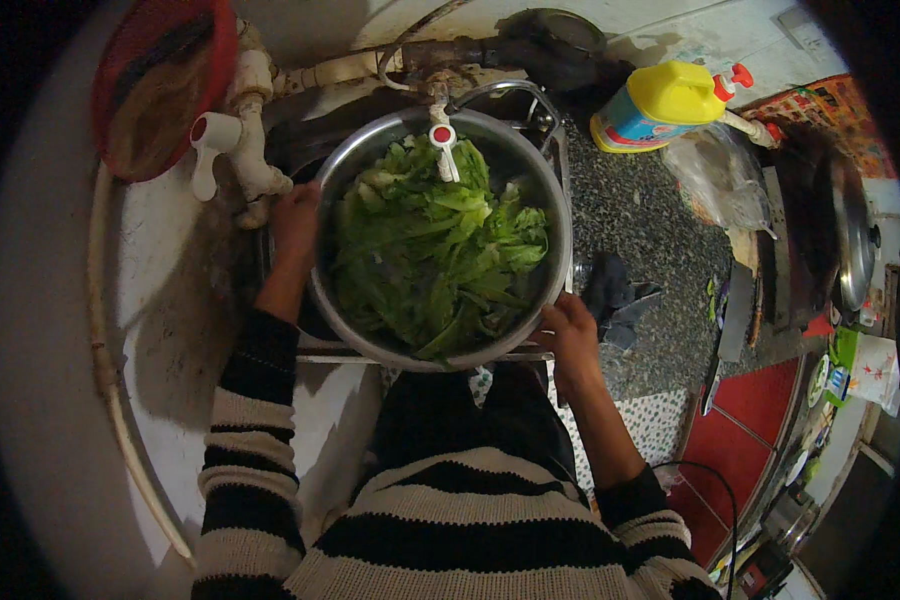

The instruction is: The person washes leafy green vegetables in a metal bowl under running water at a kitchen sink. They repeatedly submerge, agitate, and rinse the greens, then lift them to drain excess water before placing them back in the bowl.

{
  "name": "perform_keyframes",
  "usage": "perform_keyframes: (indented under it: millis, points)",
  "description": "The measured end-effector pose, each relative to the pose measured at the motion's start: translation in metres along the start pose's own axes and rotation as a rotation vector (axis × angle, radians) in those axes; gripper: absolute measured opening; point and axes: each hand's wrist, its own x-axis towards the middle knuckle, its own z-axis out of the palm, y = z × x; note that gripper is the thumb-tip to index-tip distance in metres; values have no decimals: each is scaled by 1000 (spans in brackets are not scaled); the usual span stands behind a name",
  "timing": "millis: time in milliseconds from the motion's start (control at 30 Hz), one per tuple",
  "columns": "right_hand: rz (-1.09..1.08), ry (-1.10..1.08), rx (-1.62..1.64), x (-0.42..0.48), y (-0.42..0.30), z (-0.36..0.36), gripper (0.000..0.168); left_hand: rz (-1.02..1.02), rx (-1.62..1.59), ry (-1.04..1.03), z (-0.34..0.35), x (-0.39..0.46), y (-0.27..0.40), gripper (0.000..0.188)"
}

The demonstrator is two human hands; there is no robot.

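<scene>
A wide stainless steel basin (556, 176) full of green leafy vegetables (450, 247) stands over the sink (322, 349) in front of me. My left hand (297, 221) grips the basin's left rim, its fingers partly hidden. On the lower right rim, my right hand (570, 330) holds on with the thumb at the edge. Above the far part of the basin is a white plastic tap (442, 146) with a red dot on its handle. Water seems to lie among the leaves, though how deep I cannot tell.
A second white tap (214, 139) and a red strainer (225, 90) are at upper left. On the granite counter (630, 202) stand a yellow detergent jug (667, 101) and a clear plastic bag (720, 176). A dark cloth (619, 296) and a cleaver (735, 315) lie at right.
</scene>
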Motion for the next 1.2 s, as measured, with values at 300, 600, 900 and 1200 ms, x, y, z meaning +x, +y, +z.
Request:
perform_keyframes:
  millis: [300,600,900,1200]
  points:
    - [-42,-109,-1,-1,-27,1,35,-13,16,12,-22,5,-25,25]
    - [-6,-211,-40,-6,-33,-1,30,-86,-96,31,-60,-18,-39,23]
    - [80,-291,-91,-19,-40,10,33,-90,-135,170,-97,-58,-27,22]
    - [86,-383,-71,-28,-26,13,37,-85,-99,197,-135,-80,-43,19]
